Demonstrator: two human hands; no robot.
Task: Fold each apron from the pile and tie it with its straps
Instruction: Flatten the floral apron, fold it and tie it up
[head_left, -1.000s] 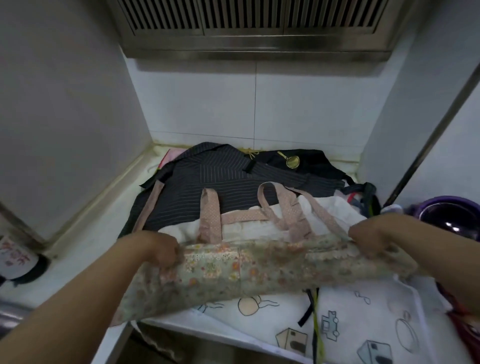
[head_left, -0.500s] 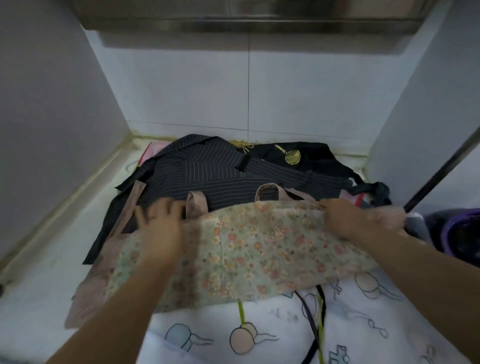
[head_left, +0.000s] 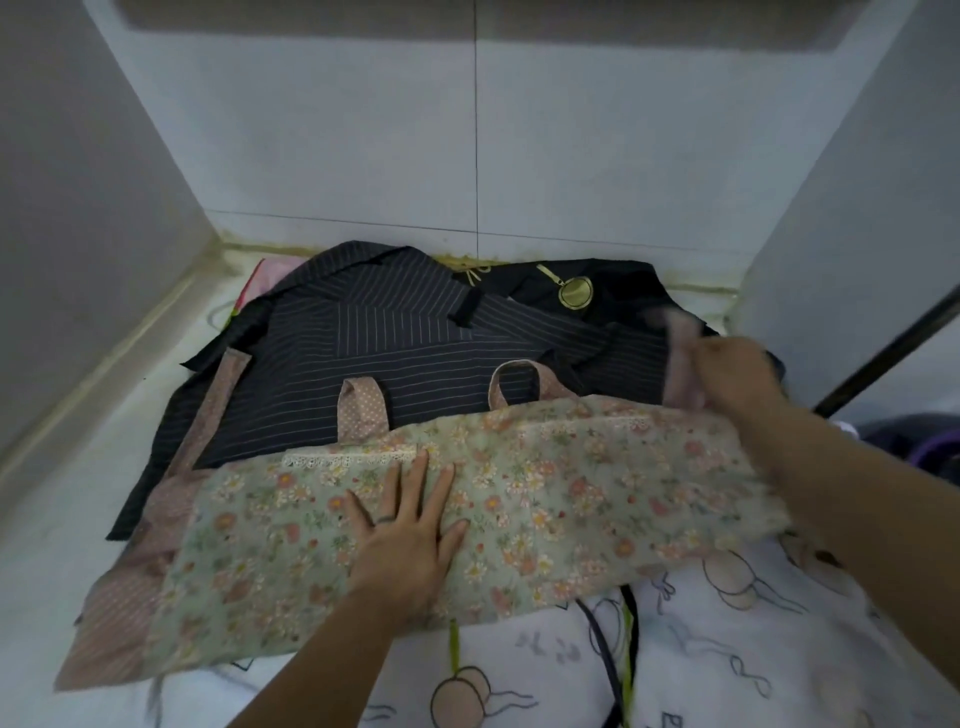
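From my station the biggest thing in view is the pale tiled wall (head_left: 363, 156) boxing in three sides, and below it the white counter (head_left: 78, 467) that carries the pile. Nearest me, a white cartoon-print cloth (head_left: 753, 649) covers the lower right of the counter, with thin dark and yellow-green cords running over it. Behind that, a dark pinstriped apron (head_left: 395, 332) lies spread against the back wall. The floral apron (head_left: 597, 493) lies folded into a wide band across the middle, over the near edge of the pinstriped one and the far edge of the cartoon cloth, with its pink dotted border at the left end. A black apron (head_left: 613, 280) sits at the back right, partly under the pinstriped one. My left hand (head_left: 410, 535) lies flat on the middle of the floral apron, fingers straight and spread, pressing it down and holding nothing. My right hand (head_left: 727, 379) is at the band's upper right corner; it is motion-blurred, but the fingers look curled round a pink strap (head_left: 680, 358) that rises above it. Two pink strap loops (head_left: 361, 410) stick out past the band's far edge onto the pinstripes, and a long strap (head_left: 218, 410) runs up the left side. A strip of lace trim (head_left: 348, 461) edges the fold just beyond my left fingertips. A gold round emblem (head_left: 575, 292) shows on the black apron, and a dark ring (head_left: 385, 518) on one left finger.
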